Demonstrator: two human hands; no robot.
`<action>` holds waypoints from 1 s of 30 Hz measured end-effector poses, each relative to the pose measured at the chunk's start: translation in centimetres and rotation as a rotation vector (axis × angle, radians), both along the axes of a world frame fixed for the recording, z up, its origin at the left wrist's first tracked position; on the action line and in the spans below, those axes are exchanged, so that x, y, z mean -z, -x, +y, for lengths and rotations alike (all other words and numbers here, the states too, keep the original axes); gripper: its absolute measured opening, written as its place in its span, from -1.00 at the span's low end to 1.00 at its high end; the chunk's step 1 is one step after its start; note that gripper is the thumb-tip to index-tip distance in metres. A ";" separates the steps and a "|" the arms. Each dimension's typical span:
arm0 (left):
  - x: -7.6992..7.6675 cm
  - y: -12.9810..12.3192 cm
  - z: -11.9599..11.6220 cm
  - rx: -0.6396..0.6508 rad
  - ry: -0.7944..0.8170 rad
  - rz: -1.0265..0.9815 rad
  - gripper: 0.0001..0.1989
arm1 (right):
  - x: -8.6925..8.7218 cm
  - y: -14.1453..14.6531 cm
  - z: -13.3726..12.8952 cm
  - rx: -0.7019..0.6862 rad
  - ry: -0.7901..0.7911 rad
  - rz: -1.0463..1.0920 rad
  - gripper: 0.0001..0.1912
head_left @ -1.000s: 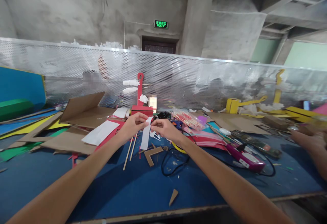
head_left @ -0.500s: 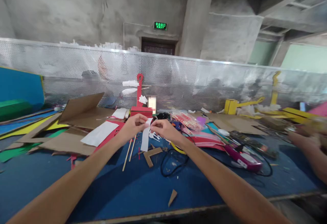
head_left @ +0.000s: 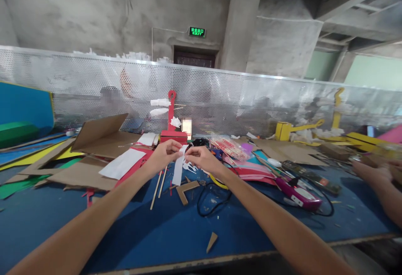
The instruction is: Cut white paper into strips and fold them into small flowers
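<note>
Between my two hands hangs a narrow white paper strip [head_left: 178, 170], its top pinched and its lower end loose above the table. My left hand [head_left: 166, 154] has thumb and fingertips closed on the strip's left edge. From the other side, my right hand [head_left: 202, 158] pinches near the same upper part, its fingertips almost meeting the left ones. Just behind stands a red cardboard piece [head_left: 171, 114] with white paper-wrapped sticks through it. Two thin wooden sticks [head_left: 156, 191] and an L-shaped cardboard scrap [head_left: 185, 192] lie below the hands.
Cardboard sheets [head_left: 100, 139] and a white paper sheet [head_left: 122, 164] lie left. To the right are a bag of sticks [head_left: 230, 147], a purple device [head_left: 298, 194] and a black cable [head_left: 201, 213]. Another person's hand [head_left: 373, 174] is at far right. A perforated metal screen [head_left: 220, 99] stands behind.
The strip's lower end has swung very slightly left; both my hands hold nearly the same place. At far right the other person's hand has shifted a little.
</note>
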State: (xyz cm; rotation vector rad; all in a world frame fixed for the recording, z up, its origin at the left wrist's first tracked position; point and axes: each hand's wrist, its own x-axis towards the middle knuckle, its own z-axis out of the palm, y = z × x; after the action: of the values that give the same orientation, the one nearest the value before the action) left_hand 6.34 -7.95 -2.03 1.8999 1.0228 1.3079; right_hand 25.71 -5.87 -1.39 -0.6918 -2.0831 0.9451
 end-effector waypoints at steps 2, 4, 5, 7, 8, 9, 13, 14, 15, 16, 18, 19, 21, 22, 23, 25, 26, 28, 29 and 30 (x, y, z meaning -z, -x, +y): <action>0.0 0.0 -0.1 0.002 0.001 0.001 -0.70 | 0.0 0.0 -0.1 0.001 0.001 -0.001 -0.82; 0.0 0.0 -0.1 0.000 0.003 0.003 -0.70 | -0.1 0.0 -0.1 0.004 -0.007 -0.007 -0.83; 0.0 0.0 -0.1 0.002 0.003 0.002 -0.70 | -0.2 0.0 -0.2 0.004 -0.011 -0.011 -0.83; 0.1 0.0 0.1 0.008 0.001 -0.002 -0.70 | -0.3 0.0 -0.4 -0.004 -0.012 -0.014 -0.84; 0.1 0.0 0.1 0.010 0.003 -0.004 -0.70 | -0.4 0.0 -0.5 -0.008 -0.007 -0.013 -0.84; 0.2 0.0 0.2 0.011 0.006 -0.005 -0.70 | -0.5 0.0 -0.6 -0.010 -0.001 -0.009 -0.85; 0.1 -0.1 0.1 0.007 0.009 -0.010 -0.71 | -0.8 0.0 -0.9 -0.007 0.032 -0.001 -0.85; 0.0 -0.1 0.1 0.006 0.009 -0.010 -0.71 | -0.8 0.0 -1.0 -0.008 0.039 -0.004 -0.85; 0.0 -0.1 0.0 0.001 0.008 -0.009 -0.71 | -0.9 0.0 -0.9 -0.009 0.046 -0.008 -0.85; -0.1 -0.1 -0.1 -0.002 0.007 -0.007 -0.71 | -0.9 0.0 -0.9 -0.008 0.053 -0.013 -0.84; -0.2 -0.1 -0.2 -0.004 0.001 -0.003 -0.71 | -0.8 0.0 -0.8 -0.006 0.067 -0.023 -0.82; -0.2 -0.1 -0.3 -0.001 -0.004 -0.002 -0.71 | -0.8 0.0 -0.8 -0.002 0.069 -0.026 -0.81; -0.2 -0.1 -0.3 0.010 -0.008 -0.001 -0.71 | -0.7 0.0 -0.7 0.000 0.063 -0.027 -0.80; -0.2 -0.1 -0.3 0.013 -0.008 -0.002 -0.71 | -0.6 -0.1 -0.7 -0.003 0.055 -0.026 -0.80; -0.2 -0.2 -0.3 0.014 -0.006 -0.004 -0.71 | -0.6 -0.1 -0.7 -0.005 0.047 -0.024 -0.80; -0.1 -0.2 -0.3 0.023 0.000 -0.006 -0.72 | -0.5 -0.1 -0.7 -0.003 0.033 -0.021 -0.81; -0.1 -0.2 -0.3 0.028 0.001 -0.008 -0.72 | -0.5 -0.2 -0.7 0.002 0.030 -0.021 -0.81; 0.0 -0.1 -0.2 0.038 0.000 -0.011 -0.72 | -0.6 -0.1 -0.7 0.010 0.031 -0.024 -0.80; 0.0 -0.1 -0.2 0.040 -0.002 -0.011 -0.73 | -0.6 -0.1 -0.8 0.009 0.034 -0.024 -0.81; 0.0 -0.1 -0.2 0.039 -0.005 -0.010 -0.73 | -0.7 -0.1 -0.8 0.005 0.038 -0.023 -0.81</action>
State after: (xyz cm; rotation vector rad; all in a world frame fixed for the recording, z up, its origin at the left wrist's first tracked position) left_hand 6.49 -8.16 -2.07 1.9062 0.9740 1.2978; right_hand 25.78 -6.68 -0.72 -0.7300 -2.0873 0.9802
